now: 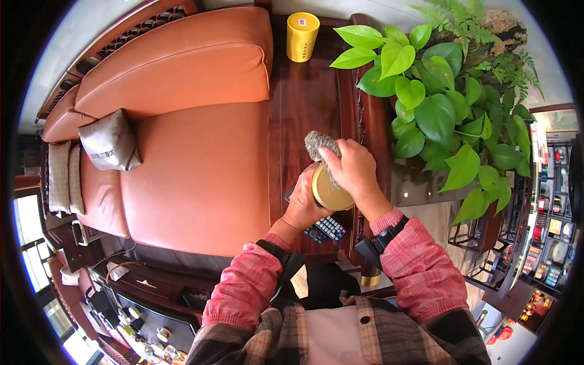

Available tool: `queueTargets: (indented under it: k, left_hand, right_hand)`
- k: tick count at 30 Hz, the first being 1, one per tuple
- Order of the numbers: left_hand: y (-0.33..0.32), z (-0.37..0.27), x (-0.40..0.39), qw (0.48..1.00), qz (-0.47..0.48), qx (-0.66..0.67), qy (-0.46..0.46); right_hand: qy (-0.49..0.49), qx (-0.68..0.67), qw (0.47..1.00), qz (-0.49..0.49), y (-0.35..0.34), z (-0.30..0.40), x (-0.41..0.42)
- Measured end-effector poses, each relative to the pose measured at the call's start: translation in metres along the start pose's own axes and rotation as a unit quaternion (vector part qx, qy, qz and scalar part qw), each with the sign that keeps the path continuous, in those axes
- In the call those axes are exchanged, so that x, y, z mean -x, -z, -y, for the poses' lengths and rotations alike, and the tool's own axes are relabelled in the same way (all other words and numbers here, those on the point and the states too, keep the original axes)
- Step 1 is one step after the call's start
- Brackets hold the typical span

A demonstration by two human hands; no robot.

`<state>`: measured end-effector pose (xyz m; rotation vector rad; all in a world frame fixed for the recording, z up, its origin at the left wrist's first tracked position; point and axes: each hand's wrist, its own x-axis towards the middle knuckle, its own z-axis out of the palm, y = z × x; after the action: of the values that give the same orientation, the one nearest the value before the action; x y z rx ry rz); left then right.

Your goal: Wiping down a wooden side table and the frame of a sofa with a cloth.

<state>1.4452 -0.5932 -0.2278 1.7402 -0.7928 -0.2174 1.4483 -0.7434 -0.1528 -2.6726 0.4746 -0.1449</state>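
My left hand (305, 194) grips a round container with a gold-coloured lid (333, 191), held above the dark wooden sofa arm (294, 121). Fingers of my right hand (358, 169) are closed around a fuzzy grey cloth (319, 145), which lies against the lid's upper edge. Most of the container's side is hidden by the lid and my left hand. Two remote controls (331, 228) lie on the wooden surface just below the container. A dark object, partly covered by my left hand, shows at its left side.
A yellow canister (303, 37) bearing writing stands at the arm's far end. Leafy potted greenery (435, 118) spreads along the right. To the left is an orange leather sofa seat (196, 178) with a grey cushion (111, 141). A tea tray (159, 326) sits at lower left.
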Motion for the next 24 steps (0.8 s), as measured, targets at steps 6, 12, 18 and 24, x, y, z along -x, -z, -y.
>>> queueTargets:
  k: [6,12,18,24]
  left_hand:
    - [-0.013,0.004,0.0,0.999,0.001,0.05,0.008]
    - [-0.018,0.015,0.003,0.999,-0.009,0.053,0.001]
    - [-0.022,0.018,0.005,0.998,-0.05,0.026,-0.018]
    - [-0.025,0.002,-0.04,0.997,-0.075,-0.011,0.002]
  right_hand:
    - [-0.237,-0.516,0.808,0.157,-0.008,-0.051,-0.007]
    - [-0.303,-0.814,0.491,0.061,-0.026,-0.053,0.022]
    - [-0.267,-0.825,0.493,-0.075,-0.064,-0.056,0.051]
    - [-0.43,-0.709,0.552,-0.086,-0.078,-0.038,0.097]
